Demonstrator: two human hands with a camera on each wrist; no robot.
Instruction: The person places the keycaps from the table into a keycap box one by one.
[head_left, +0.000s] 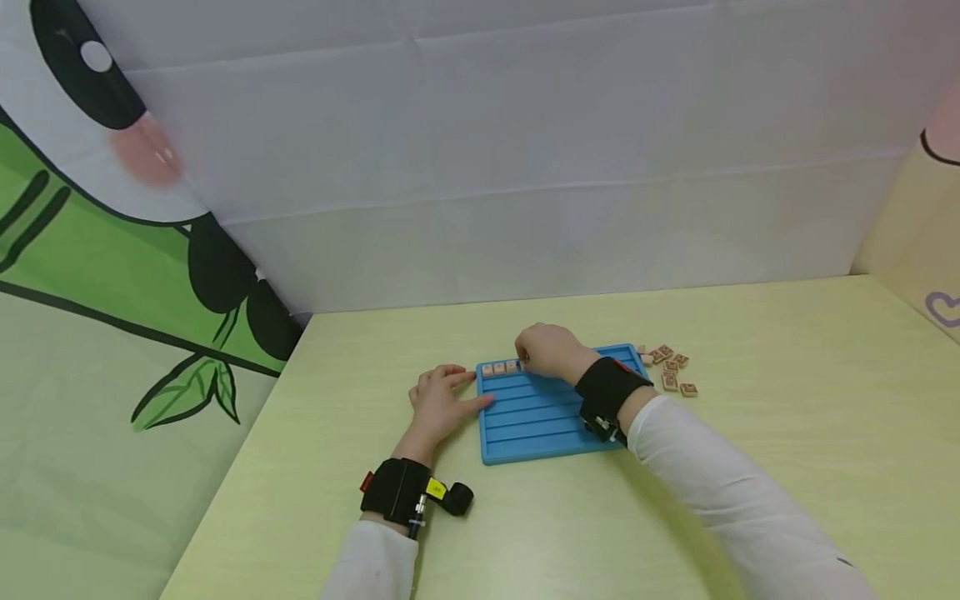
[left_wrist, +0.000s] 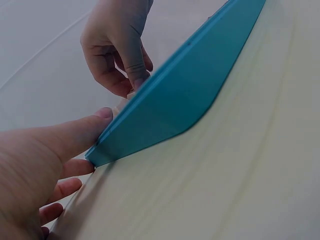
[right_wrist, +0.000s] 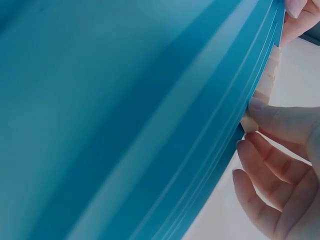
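Observation:
A blue ridged tray (head_left: 536, 417) lies on the table with several small wooden tiles (head_left: 499, 368) in a row in its top slot, at the left end. My right hand (head_left: 553, 350) pinches a wooden tile (right_wrist: 249, 123) between thumb and fingers at that slot, just right of the row; the tile is hidden in the head view. At the tray's left edge my left hand (head_left: 438, 400) has its fingers extended. Its thumb (left_wrist: 102, 115) rests on the rim, and the other fingers lie outside the tray near the corner.
Several loose wooden tiles with dark markings (head_left: 670, 381) lie scattered just past the tray's right edge. The pale table (head_left: 787, 400) ends at a white cloth backdrop (head_left: 525, 242) behind. A printed cloth (head_left: 97, 400) hangs at the left.

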